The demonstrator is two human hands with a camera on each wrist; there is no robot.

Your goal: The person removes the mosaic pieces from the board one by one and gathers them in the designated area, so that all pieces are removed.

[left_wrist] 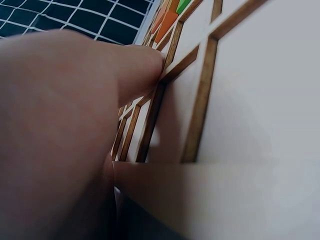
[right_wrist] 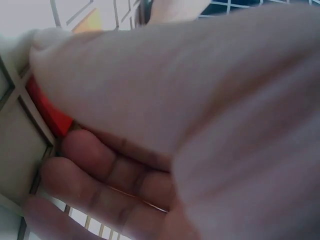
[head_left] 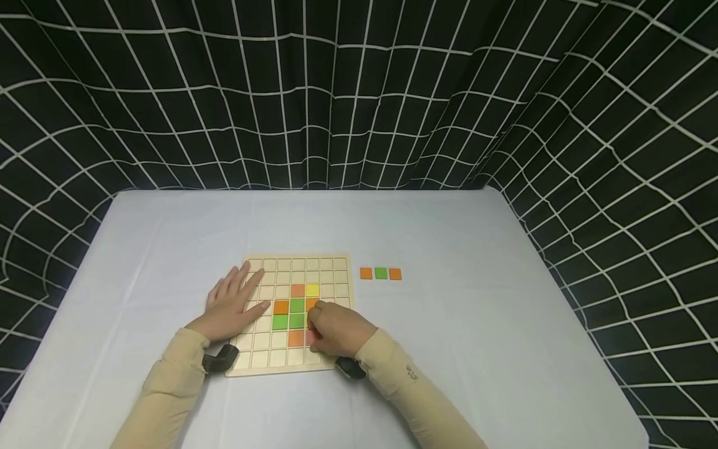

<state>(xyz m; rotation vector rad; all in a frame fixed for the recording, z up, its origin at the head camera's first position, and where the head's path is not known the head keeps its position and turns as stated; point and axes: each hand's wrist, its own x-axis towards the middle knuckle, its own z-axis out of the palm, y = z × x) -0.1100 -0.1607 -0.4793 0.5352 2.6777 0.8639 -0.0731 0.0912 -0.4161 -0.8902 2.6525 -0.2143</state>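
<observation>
A light wooden board [head_left: 260,360] with a raised square grid lies on the table. My left hand [head_left: 229,310] rests flat on its left side, fingers spread; the thumb [left_wrist: 142,67] touches the grid in the left wrist view. Over the board's lower right part, my right hand [head_left: 341,330] pinches a red square tile [right_wrist: 50,107] at a cell, thumb on one side and curled fingers on the other. Whether the tile is fully seated cannot be told. Green tiles [head_left: 280,322], orange tiles [head_left: 281,307] and a yellow tile [head_left: 312,290] sit in nearby cells, some partly hidden by the right hand.
Right of the board, an orange tile [head_left: 366,273], a green tile [head_left: 381,273] and another orange tile [head_left: 395,274] lie in a row on the white table [head_left: 477,324]. A black curtain [head_left: 348,93] with white grid lines surrounds the table's back and sides.
</observation>
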